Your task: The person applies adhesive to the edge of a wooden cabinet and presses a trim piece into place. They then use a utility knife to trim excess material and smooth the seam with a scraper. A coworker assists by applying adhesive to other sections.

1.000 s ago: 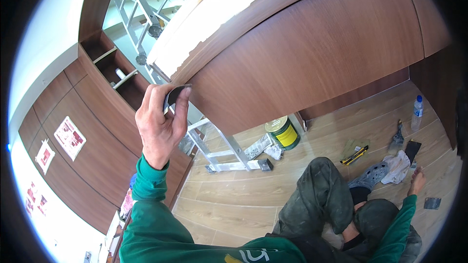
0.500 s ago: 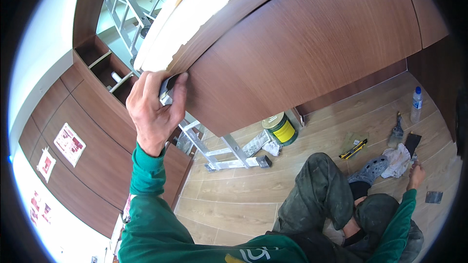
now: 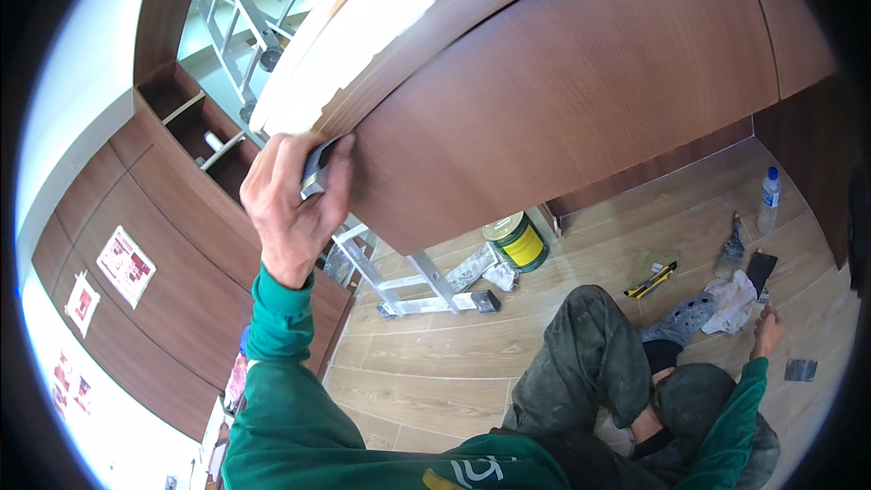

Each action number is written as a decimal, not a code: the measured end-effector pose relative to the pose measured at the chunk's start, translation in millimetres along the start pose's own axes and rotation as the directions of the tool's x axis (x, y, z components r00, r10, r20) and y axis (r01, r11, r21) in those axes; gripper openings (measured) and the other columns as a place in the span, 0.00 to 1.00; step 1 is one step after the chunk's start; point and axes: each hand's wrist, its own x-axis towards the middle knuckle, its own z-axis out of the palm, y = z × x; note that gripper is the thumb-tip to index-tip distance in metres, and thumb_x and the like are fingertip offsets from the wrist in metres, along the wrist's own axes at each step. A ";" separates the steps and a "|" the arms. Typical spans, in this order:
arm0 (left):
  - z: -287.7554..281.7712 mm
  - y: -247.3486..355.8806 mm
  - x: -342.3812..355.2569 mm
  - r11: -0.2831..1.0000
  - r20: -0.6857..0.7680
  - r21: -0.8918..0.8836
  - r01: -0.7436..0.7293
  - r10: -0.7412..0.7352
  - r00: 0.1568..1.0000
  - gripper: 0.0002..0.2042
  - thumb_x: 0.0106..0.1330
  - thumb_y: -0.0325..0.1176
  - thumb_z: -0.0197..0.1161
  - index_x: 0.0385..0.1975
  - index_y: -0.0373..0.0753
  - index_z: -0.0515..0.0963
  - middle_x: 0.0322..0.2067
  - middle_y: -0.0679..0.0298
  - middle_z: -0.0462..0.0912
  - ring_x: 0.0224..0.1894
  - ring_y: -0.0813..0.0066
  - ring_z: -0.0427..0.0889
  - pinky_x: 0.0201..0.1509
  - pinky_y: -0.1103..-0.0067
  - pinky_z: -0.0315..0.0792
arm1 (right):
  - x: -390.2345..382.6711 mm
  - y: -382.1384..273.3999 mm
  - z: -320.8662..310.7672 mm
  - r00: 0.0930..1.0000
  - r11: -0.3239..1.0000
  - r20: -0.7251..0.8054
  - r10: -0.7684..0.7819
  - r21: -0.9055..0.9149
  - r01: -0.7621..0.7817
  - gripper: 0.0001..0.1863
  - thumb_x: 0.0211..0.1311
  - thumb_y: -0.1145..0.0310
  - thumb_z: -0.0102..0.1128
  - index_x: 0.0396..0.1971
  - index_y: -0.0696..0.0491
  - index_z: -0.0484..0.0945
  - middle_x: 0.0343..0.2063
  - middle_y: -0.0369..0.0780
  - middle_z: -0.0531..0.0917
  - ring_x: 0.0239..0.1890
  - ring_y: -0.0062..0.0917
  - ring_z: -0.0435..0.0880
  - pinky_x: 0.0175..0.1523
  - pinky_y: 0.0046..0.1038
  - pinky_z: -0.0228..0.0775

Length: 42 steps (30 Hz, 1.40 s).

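Observation:
My left hand [image 3: 295, 204] is closed around a small grey block with a dark face [image 3: 318, 168], held against the left end of the curved wooden edge [image 3: 363, 100] with its white coating [image 3: 345, 45], above a brown front panel [image 3: 562, 91]. My right hand [image 3: 767, 331] is low at the right by the floor, fingers curled, just below a small metallic tool [image 3: 763, 296]; what it grips, if anything, is too small to make out. A white rag [image 3: 729, 301], a dark flat scraper [image 3: 760, 269] and a dark square plate [image 3: 800, 369] lie near it.
An aluminium ladder [image 3: 435, 281] stands left of a green-and-yellow tin [image 3: 517, 240]. A utility knife [image 3: 650, 281], a brush [image 3: 730, 245] and a water bottle [image 3: 769, 200] are on the right floor [image 3: 426, 363]. Wall panels and shelves [image 3: 186, 127] are at the left.
Since a second ago my left hand has moved down and left in the view with the block, along with a slight shift of the whole view. My right hand has barely moved.

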 end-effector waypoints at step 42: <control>15.9 26.6 55.5 0.974 -0.027 -0.193 -0.120 0.117 0.993 0.09 0.52 0.24 0.76 0.28 0.35 0.80 0.22 0.59 0.78 0.22 0.64 0.77 0.28 0.74 0.70 | -1.5 10.0 12.9 0.999 1.000 -0.049 -0.007 0.015 0.007 0.16 0.65 0.62 0.59 0.41 0.60 0.84 0.28 0.37 0.82 0.24 0.24 0.80 0.27 0.27 0.69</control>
